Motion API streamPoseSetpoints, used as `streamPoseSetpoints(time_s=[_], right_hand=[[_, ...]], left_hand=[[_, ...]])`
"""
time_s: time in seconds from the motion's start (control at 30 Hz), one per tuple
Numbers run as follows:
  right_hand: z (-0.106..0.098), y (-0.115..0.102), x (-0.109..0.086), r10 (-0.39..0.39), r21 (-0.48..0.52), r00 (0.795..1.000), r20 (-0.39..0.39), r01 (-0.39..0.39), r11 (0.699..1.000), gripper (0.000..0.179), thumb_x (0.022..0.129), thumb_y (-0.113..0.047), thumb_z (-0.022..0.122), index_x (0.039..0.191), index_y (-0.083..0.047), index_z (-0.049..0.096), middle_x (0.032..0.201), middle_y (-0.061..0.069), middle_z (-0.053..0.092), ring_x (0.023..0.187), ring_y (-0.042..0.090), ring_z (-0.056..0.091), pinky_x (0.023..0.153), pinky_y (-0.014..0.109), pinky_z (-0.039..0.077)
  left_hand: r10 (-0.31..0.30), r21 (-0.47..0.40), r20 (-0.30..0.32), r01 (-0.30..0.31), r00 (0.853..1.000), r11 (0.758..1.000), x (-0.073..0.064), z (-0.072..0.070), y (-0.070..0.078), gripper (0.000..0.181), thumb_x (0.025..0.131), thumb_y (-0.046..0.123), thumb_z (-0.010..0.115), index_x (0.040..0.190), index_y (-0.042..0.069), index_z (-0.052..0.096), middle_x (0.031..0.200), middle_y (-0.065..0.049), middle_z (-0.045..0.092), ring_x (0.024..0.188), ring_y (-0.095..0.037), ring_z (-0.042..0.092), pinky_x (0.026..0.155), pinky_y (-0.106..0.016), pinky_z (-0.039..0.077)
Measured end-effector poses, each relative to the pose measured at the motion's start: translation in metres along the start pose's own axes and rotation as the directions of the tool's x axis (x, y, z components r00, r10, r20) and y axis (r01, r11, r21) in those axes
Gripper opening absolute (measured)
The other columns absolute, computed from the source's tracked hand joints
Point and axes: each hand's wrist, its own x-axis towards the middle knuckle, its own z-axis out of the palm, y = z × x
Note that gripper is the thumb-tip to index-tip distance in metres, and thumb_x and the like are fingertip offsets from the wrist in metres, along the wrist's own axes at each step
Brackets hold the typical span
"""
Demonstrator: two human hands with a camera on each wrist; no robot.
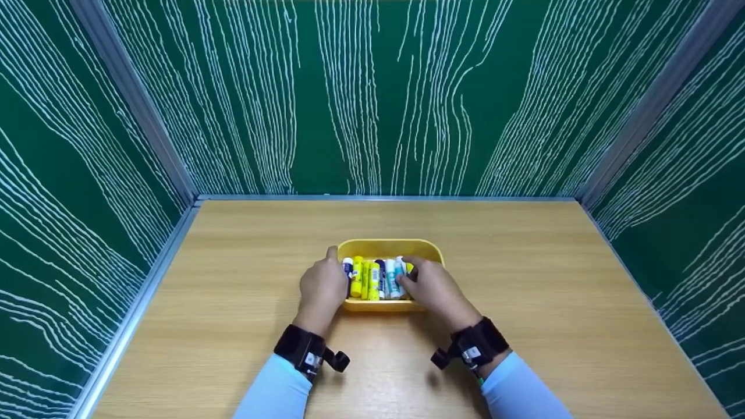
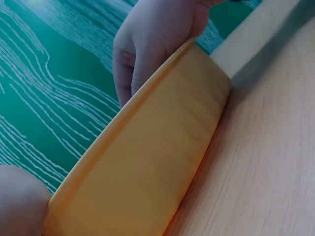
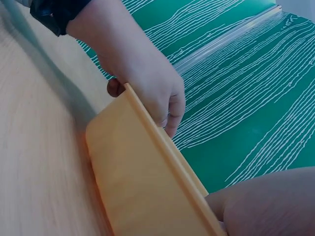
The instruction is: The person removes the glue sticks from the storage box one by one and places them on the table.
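Note:
A yellow plastic bin sits on the table with several glue sticks lying side by side in it. Yellow glue sticks fill the left and middle, near a dark blue one with a white cap. My left hand grips the bin's left end, its fingers over the rim. Over the bin's right part, my right hand pinches a white and teal glue stick between thumb and fingers. Another teal and white stick lies just left of it. In the left wrist view, the bin's wall hides the sticks.
The wooden table extends around the bin. Green panels with white wavy lines stand at the back and both sides, joined by metal posts. Both wrists wear black camera straps.

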Motion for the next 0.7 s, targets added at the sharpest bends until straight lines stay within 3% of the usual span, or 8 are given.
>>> streamPoseSetpoints(time_s=[0.2,0.43,0.6,0.7], right_hand=[[0.0023,-0.0002,-0.0009,-0.001,-0.045,1.000,0.002,0.001,0.999,0.056,0.109,-0.029,0.080,0.160,-0.012,0.065,0.134,0.010,0.074,0.102,0.024,0.068,0.084,0.036,0.055],[0.0023,-0.0004,-0.0018,-0.049,-0.105,0.999,0.004,0.049,0.993,0.055,0.108,-0.030,0.082,0.158,-0.012,0.069,0.146,0.011,0.075,0.112,0.025,0.067,0.103,0.043,0.056],[0.0018,-0.0010,-0.0013,-0.028,-0.103,0.999,0.026,0.031,0.994,0.053,0.109,-0.031,0.079,0.159,-0.015,0.068,0.144,0.010,0.075,0.111,0.026,0.067,0.096,0.040,0.053],[0.0004,-0.0012,-0.0011,-0.022,-0.102,0.999,0.033,0.025,0.994,0.053,0.109,-0.028,0.077,0.160,-0.016,0.067,0.135,0.009,0.075,0.101,0.024,0.066,0.087,0.037,0.052]], left_hand=[[-0.011,0.008,0.016,0.011,1.000,1.000,0.0003,-0.0008,0.0006,0.051,0.122,0.032,0.049,0.168,0.009,0.050,0.110,-0.023,0.083,0.091,-0.038,0.081,0.076,-0.053,0.066],[-0.005,0.013,0.016,0.005,1.000,1.000,-0.0001,-0.0001,-0.0002,0.050,0.121,0.027,0.050,0.167,0.008,0.049,0.109,-0.023,0.083,0.093,-0.039,0.082,0.078,-0.054,0.067],[-0.010,0.019,0.013,0.010,1.000,1.000,0.0003,-0.0004,0.0001,0.050,0.121,0.029,0.049,0.167,0.009,0.050,0.110,-0.023,0.083,0.095,-0.040,0.082,0.079,-0.055,0.067],[-0.006,0.021,0.010,0.006,1.000,1.000,0.0004,-0.0009,0.0005,0.049,0.121,0.029,0.051,0.166,0.009,0.050,0.110,-0.023,0.083,0.094,-0.040,0.082,0.078,-0.054,0.067]])
